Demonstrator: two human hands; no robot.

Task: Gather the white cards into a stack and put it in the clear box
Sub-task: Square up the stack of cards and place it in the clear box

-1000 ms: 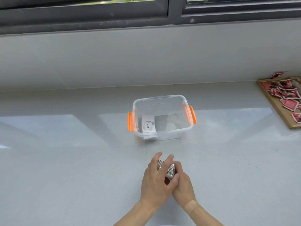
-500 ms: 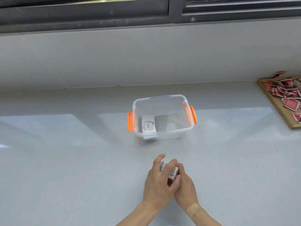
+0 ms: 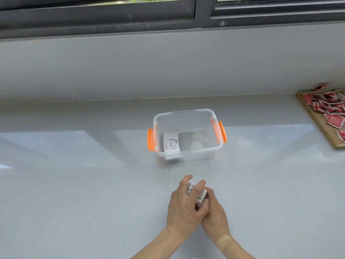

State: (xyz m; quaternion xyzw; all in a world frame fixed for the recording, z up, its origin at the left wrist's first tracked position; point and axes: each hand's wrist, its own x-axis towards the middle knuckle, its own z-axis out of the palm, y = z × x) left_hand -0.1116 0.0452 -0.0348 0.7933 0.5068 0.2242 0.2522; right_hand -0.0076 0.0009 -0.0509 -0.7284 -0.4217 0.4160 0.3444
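A thick stack of white cards [image 3: 200, 195] stands on edge on the grey surface, pressed between both hands. My left hand [image 3: 183, 204] wraps over its near side with fingers curled across the top. My right hand [image 3: 214, 212] presses against the stack's right end, mostly behind the left hand. The clear box [image 3: 188, 134] with orange side clips sits a short way beyond the hands, open at the top. One white card [image 3: 170, 143] printed with the word "love" lies inside at its left.
A wooden tray [image 3: 324, 131] holding several red packets lies at the far right. A low grey wall and a dark window frame run along the back.
Both hands and the stack have shifted slightly to the right and a bit nearer, still squeezing the cards together. The box has not moved.
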